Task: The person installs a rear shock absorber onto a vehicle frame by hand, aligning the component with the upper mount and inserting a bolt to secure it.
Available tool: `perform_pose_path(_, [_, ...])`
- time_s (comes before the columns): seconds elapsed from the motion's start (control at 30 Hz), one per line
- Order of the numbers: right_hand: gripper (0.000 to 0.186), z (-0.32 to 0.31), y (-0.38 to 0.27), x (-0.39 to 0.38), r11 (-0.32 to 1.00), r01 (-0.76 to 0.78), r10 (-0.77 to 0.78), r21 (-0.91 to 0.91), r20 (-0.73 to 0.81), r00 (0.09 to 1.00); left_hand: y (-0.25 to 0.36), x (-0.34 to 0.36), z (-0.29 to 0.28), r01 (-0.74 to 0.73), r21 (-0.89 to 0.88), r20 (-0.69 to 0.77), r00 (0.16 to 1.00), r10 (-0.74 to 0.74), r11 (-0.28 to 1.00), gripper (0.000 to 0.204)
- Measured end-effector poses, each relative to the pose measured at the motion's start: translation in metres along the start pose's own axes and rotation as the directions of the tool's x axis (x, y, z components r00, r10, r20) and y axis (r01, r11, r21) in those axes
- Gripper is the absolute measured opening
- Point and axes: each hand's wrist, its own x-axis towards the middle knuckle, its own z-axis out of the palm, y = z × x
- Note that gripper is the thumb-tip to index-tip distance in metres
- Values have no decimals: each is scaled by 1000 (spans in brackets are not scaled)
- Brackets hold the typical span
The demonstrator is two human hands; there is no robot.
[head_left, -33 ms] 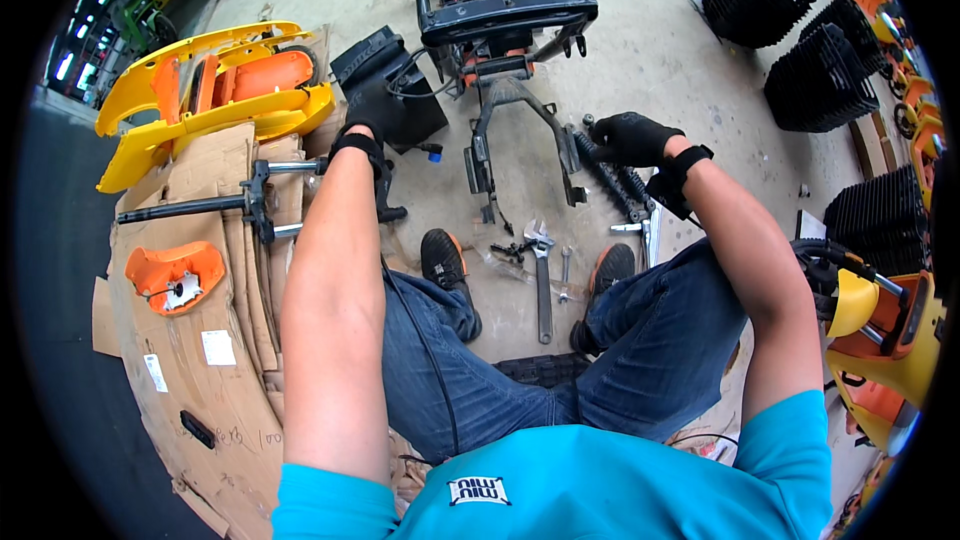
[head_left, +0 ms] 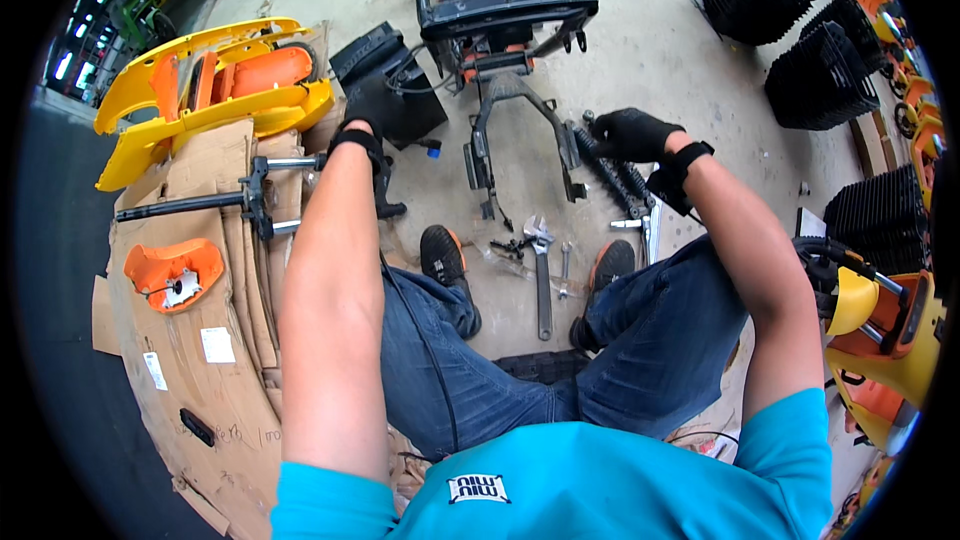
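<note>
My right hand [head_left: 635,136], in a black glove, is closed at the upper end of a coil-spring shock absorber [head_left: 632,180]. Beside it a second shock absorber [head_left: 603,168] lies on the floor; the glove hides part of the pair. My left hand [head_left: 386,190], also gloved, is mostly covered by my own forearm, with a dark finger part showing below it. It is nearest a black box-like part [head_left: 405,110] and the chrome tubes of a fork assembly [head_left: 258,198] on cardboard; whether it holds anything is hidden. Ahead of me stands a black vehicle frame [head_left: 510,90].
An adjustable wrench [head_left: 543,280] and a small spanner [head_left: 566,265] lie between my shoes. Yellow body panels [head_left: 210,125] and an orange cover [head_left: 172,275] rest on flattened cardboard [head_left: 215,410] at left. Stacked black crates [head_left: 822,80] and a yellow vehicle [head_left: 890,330] stand at right.
</note>
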Motion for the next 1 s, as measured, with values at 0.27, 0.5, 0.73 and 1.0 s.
perform_pose_path(0.27, [37,1,3,-1,1000,18,-18,-7,-17,1000,13,11,-12,124,52,117,985,-129,991,36])
perform_pose_path(0.5, [34,5,1,4,997,66,-67,-37,-35,997,16,5,-27,178,92,103,977,-187,980,31])
perform_pose_path(0.73, [38,3,1,7,993,20,-16,-113,35,999,5,11,-21,53,145,147,986,-75,988,26])
perform_pose_path(1.0, [41,-4,5,1,998,-44,46,-48,39,998,45,-9,-43,-674,506,686,693,222,538,14])
